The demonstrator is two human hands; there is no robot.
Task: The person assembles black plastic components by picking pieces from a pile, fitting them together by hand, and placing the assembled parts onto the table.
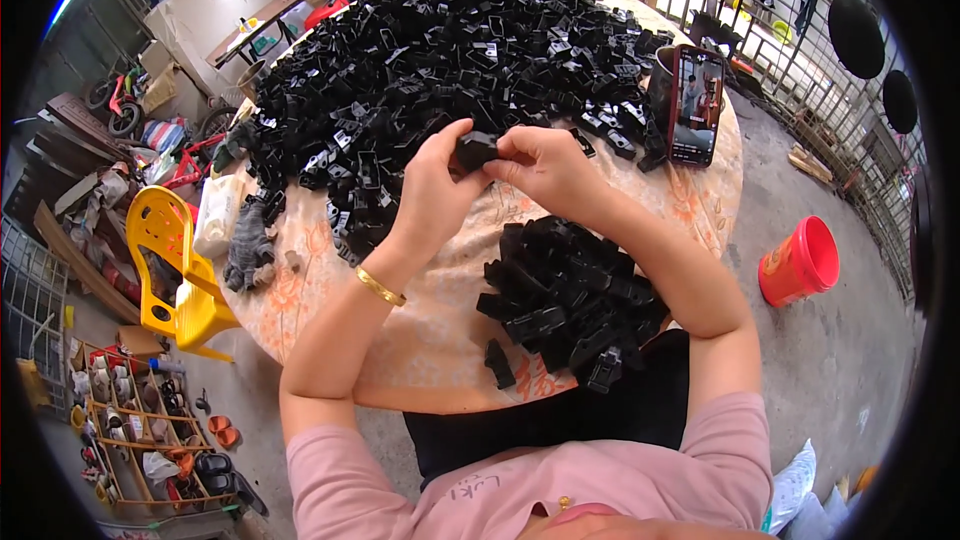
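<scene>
Both of my hands meet above the middle of the table, closed around one small black plastic part [477,148]. My left hand [437,180] grips it from the left, thumb on top. From the other side, the fingers of my right hand [541,166] pinch its right end. Just beyond them spreads a large heap of black plastic parts [440,60], some hollow and box-shaped with shiny metal bits. Nearer to me, below my right forearm, lies a smaller pile of black plastic pieces [565,290]. One loose piece [498,364] rests near the table's front edge.
A round table with a flowered cloth [400,365] bears everything. A phone [697,105] stands upright at its right, with grey gloves [250,250] at its left edge. A yellow chair [165,260] is on the left, a red bucket [800,262] on the floor at right, a shoe rack [140,425] lower left.
</scene>
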